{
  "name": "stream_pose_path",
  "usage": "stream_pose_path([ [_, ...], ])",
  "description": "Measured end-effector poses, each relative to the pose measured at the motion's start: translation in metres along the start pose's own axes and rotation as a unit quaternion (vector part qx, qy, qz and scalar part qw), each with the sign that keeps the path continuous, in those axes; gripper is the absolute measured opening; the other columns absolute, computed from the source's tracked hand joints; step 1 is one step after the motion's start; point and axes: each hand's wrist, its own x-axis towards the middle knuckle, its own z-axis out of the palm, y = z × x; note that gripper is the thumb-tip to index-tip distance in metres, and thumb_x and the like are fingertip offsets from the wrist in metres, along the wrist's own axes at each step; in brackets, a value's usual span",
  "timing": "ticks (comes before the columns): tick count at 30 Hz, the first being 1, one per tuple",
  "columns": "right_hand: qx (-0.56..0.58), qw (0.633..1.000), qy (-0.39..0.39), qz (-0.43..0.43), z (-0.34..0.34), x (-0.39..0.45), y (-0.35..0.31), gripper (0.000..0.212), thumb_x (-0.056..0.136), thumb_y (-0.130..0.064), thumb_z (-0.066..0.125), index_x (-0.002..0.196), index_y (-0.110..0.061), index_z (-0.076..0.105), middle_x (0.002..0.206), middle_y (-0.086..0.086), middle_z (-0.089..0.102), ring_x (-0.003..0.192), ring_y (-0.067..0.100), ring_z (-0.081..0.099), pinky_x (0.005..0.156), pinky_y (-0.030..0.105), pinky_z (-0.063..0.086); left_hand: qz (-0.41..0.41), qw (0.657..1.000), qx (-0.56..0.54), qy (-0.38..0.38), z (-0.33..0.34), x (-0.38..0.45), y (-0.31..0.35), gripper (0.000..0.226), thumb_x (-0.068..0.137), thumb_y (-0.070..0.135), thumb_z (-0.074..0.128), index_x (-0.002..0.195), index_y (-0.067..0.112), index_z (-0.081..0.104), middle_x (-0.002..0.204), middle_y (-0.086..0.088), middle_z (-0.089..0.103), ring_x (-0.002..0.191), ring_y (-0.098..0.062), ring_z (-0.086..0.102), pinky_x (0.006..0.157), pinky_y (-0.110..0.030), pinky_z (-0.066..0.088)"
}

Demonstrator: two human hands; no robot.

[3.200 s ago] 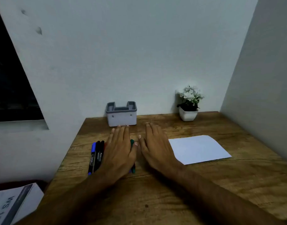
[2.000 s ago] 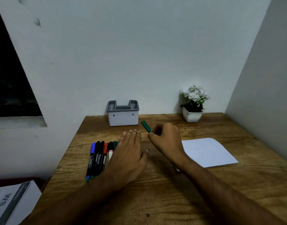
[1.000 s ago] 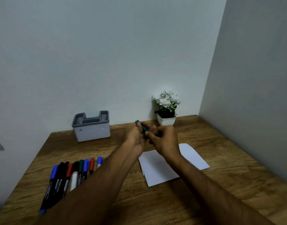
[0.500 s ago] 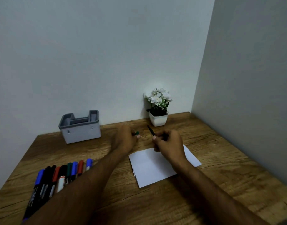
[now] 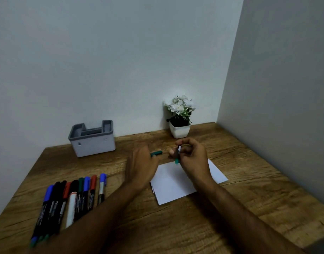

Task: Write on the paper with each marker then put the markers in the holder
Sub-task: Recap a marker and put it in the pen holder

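My right hand (image 5: pixel 192 158) holds the uncapped green marker (image 5: pixel 178 155) nearly upright above the far edge of the white paper (image 5: pixel 177 182). My left hand (image 5: pixel 141 165) pinches the marker's green cap (image 5: pixel 156 153) just left of the paper. A row of several capped markers (image 5: pixel 71 197), blue, black, red and green, lies on the desk at the near left. The grey holder (image 5: pixel 92 139) stands against the back wall, left of my hands.
A small white pot with white flowers (image 5: pixel 180 118) stands at the back by the wall. The wooden desk (image 5: pixel 249 189) fits into a corner, with a wall close along its right side.
My right hand took the green marker from the row. Both hands met over the paper, and my left hand pulled the cap off. The marker now points more upright.
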Motion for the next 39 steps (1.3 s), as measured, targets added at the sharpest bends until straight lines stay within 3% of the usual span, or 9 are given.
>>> stream_pose_path([
  [4, -0.286, 0.956, 0.013, -0.067, 0.006, -0.019, -0.001, 0.013, 0.102, -0.015, 0.057, 0.108, -0.024, 0.065, 0.103, -0.006, 0.07, 0.099, 0.014, 0.064, 0.085, 0.035, 0.055, -0.007, 0.991, 0.08, -0.104, -0.003, -0.025, -0.01, 0.063, 0.097, 0.023, 0.038, 0.152, 0.002, 0.018, 0.161, -0.016, 0.016, 0.15, -0.027, 0.011, 0.123, -0.038, 0.006],
  [10, -0.453, 0.882, -0.122, -0.05, 0.013, -0.04, 0.001, 0.013, 0.1, -0.031, 0.065, 0.108, -0.021, 0.064, 0.108, 0.001, 0.069, 0.104, 0.018, 0.06, 0.074, 0.027, 0.044, -0.01, 0.982, 0.092, -0.163, -0.008, -0.042, -0.024, 0.068, 0.099, 0.028, 0.036, 0.154, 0.003, 0.004, 0.163, -0.015, -0.001, 0.15, -0.027, -0.008, 0.123, -0.041, -0.001],
  [13, -0.43, 0.887, -0.157, -0.063, 0.007, -0.034, 0.012, 0.015, 0.094, -0.035, 0.073, 0.091, -0.027, 0.06, 0.098, -0.002, 0.069, 0.098, 0.016, 0.059, 0.068, 0.026, 0.041, -0.003, 0.978, 0.108, -0.177, -0.012, -0.049, -0.026, 0.07, 0.101, 0.036, 0.034, 0.154, 0.006, 0.0, 0.163, -0.013, -0.006, 0.15, -0.025, -0.011, 0.122, -0.038, -0.005],
  [20, -0.306, 0.921, -0.221, -0.098, -0.028, -0.007, 0.036, 0.034, 0.084, 0.0, 0.079, 0.072, -0.027, 0.063, 0.098, -0.006, 0.079, 0.12, -0.002, 0.064, 0.1, 0.042, 0.057, 0.012, 0.965, 0.158, -0.208, -0.014, -0.061, -0.028, 0.078, 0.1, 0.052, 0.026, 0.153, 0.008, -0.011, 0.161, -0.011, -0.018, 0.148, -0.023, -0.021, 0.121, -0.041, -0.009],
  [26, -0.193, 0.96, -0.169, -0.11, -0.024, -0.008, 0.028, 0.022, 0.105, -0.025, 0.056, 0.12, -0.02, 0.071, 0.11, -0.002, 0.079, 0.112, 0.008, 0.07, 0.104, 0.039, 0.054, 0.043, 0.956, 0.206, -0.203, -0.01, -0.064, -0.032, 0.076, 0.1, 0.053, 0.017, 0.152, 0.008, -0.013, 0.161, -0.013, -0.017, 0.148, -0.023, -0.019, 0.121, -0.041, -0.01],
  [29, -0.022, 0.992, -0.119, -0.045, -0.01, -0.015, 0.006, 0.051, 0.102, -0.052, 0.04, 0.137, -0.021, 0.06, 0.086, 0.01, 0.08, 0.085, 0.021, 0.077, 0.077, 0.032, 0.059, 0.051, 0.955, 0.215, -0.198, -0.009, -0.065, -0.032, 0.075, 0.099, 0.053, 0.015, 0.152, 0.007, -0.013, 0.161, -0.013, -0.017, 0.148, -0.024, -0.018, 0.121, -0.042, -0.008],
  [31, 0.007, 0.993, -0.116, -0.019, 0.003, -0.016, 0.0, 0.061, 0.098, -0.054, 0.044, 0.118, -0.003, 0.071, 0.07, 0.015, 0.072, 0.058, 0.029, 0.064, 0.05, 0.033, 0.049, 0.056, 0.955, 0.218, -0.194, -0.009, -0.067, -0.033, 0.075, 0.099, 0.054, 0.014, 0.152, 0.007, -0.012, 0.161, -0.014, -0.016, 0.148, -0.024, -0.018, 0.122, -0.042, -0.007],
  [33, -0.003, 0.993, -0.117, -0.011, 0.014, -0.016, 0.003, 0.05, 0.1, -0.046, 0.056, 0.096, 0.0, 0.077, 0.067, 0.014, 0.069, 0.053, 0.025, 0.055, 0.045, 0.027, 0.042, 0.058, 0.955, 0.22, -0.19, -0.009, -0.067, -0.033, 0.076, 0.099, 0.055, 0.014, 0.152, 0.007, -0.011, 0.161, -0.014, -0.016, 0.149, -0.025, -0.017, 0.122, -0.043, -0.006],
  [39, -0.041, 0.987, -0.155, -0.008, 0.012, -0.02, 0.017, 0.016, 0.093, 0.0, 0.066, 0.096, -0.007, 0.081, 0.081, 0.008, 0.079, 0.073, 0.02, 0.074, 0.068, 0.03, 0.06, 0.061, 0.955, 0.217, -0.192, -0.01, -0.067, -0.034, 0.077, 0.099, 0.055, 0.014, 0.152, 0.006, -0.012, 0.161, -0.014, -0.017, 0.148, -0.025, -0.018, 0.121, -0.042, -0.008],
])
